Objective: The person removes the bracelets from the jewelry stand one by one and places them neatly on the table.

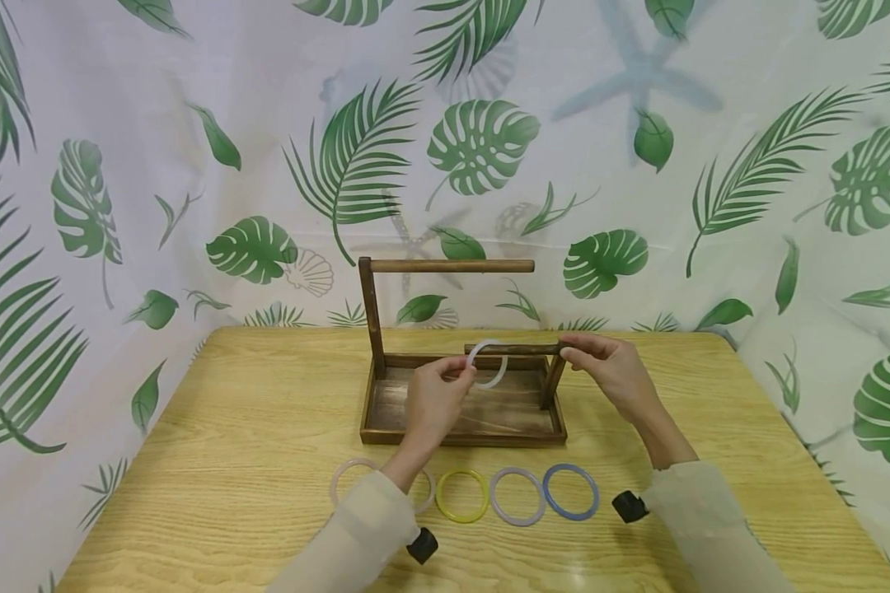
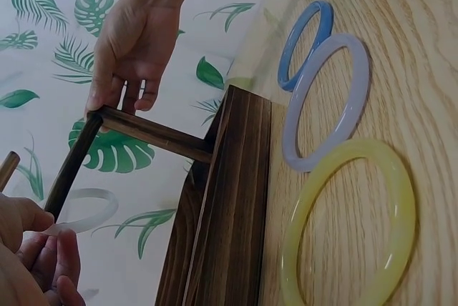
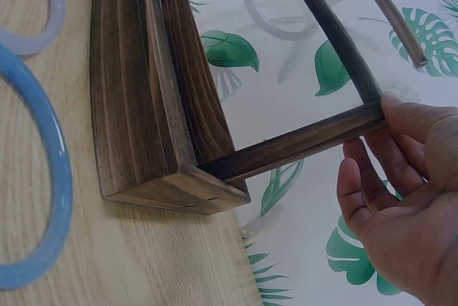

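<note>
A wooden bangle stand (image 1: 463, 438) has a tray base, a tall post with a long upper bar, and a shorter post with a lower bar (image 1: 530, 350). My left hand (image 1: 437, 399) pinches a translucent white bangle (image 1: 503, 371) between thumb and fingers at the lower bar's free end; the bangle overlaps the bar in the head view. My right hand (image 1: 615, 375) grips the stand's top corner, where the short post (image 3: 300, 141) meets the lower bar, with thumb and fingertips.
In front of the stand, a row of bangles lies on the wooden table (image 1: 215, 461): a yellow bangle (image 1: 463, 520), a lavender bangle (image 1: 517, 522), a blue bangle (image 1: 571, 516), and a pale pink bangle (image 1: 334, 486) and another pale one partly behind my left arm. Leaf-patterned cloth (image 1: 482, 222) hangs behind.
</note>
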Action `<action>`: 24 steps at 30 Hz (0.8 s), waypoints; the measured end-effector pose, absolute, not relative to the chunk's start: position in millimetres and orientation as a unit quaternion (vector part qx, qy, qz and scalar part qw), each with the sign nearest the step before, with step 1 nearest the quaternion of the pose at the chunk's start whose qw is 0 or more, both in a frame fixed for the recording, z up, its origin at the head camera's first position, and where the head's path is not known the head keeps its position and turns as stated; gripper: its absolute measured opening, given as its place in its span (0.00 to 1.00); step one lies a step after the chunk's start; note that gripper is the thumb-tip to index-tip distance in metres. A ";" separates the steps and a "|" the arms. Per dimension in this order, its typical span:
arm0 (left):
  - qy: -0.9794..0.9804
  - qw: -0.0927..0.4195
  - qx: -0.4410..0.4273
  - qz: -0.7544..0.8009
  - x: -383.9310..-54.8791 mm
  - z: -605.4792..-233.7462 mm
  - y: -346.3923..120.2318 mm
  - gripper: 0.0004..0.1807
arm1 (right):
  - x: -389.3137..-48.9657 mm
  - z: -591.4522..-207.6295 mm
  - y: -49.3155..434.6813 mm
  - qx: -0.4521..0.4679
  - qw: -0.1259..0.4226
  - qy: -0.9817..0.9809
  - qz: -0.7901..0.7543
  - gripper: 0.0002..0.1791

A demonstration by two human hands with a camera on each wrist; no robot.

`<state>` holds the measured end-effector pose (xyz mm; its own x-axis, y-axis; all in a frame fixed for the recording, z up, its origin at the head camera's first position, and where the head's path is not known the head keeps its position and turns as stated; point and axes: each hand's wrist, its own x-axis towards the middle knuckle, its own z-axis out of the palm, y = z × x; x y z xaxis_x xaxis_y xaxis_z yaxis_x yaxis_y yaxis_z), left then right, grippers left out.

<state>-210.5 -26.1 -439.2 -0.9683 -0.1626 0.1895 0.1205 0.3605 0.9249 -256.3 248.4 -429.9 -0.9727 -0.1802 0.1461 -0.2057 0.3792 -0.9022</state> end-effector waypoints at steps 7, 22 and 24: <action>-0.813 0.126 0.011 -0.569 -210.1 -439.2 -29.2 0.09 | -255.7 -428.9 247.9 0.114 0.012 -0.829 0.547 0.27; -0.816 0.139 0.014 -0.562 -209.8 -436.8 -38.7 0.09 | -253.6 -425.2 247.2 0.120 0.010 -0.823 0.556 0.25; -0.818 0.140 0.016 -0.558 -210.0 -437.2 -39.9 0.08 | -253.6 -425.4 246.8 0.119 0.008 -0.824 0.554 0.26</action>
